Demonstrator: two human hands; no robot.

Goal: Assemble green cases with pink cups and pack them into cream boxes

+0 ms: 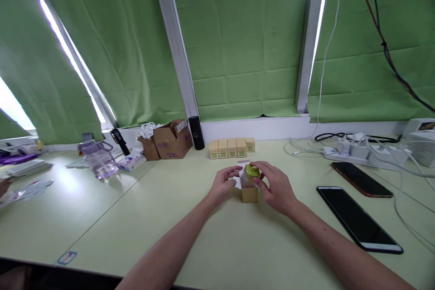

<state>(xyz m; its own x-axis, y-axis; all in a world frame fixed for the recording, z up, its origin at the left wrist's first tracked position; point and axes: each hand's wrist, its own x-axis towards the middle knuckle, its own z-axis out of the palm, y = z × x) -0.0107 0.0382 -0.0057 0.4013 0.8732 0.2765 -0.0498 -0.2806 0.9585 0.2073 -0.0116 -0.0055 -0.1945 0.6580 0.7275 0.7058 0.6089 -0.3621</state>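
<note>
A small clear jar with a green lid (pixel 252 171) is tilted over an open small cardboard box (pixel 250 195) in front of me. My right hand (pixel 274 186) pinches the jar from the right, with fingers at its lid and side. On the other side, my left hand (pixel 224 184) has its fingers curled at the box's raised white flap (pixel 237 181). The lower part of the jar is partly hidden by the box and fingers. Behind my hands, several closed small boxes (pixel 232 148) with green-edged labels stand in a row.
At right lie two phones (pixel 360 218) and a power strip (pixel 367 156) with plugs and trailing cables. A black bottle (pixel 196 133), a brown carton (pixel 173 140) and a purple water bottle (pixel 99 159) stand at the back left. Another person's hand (pixel 4 186) shows at the left edge.
</note>
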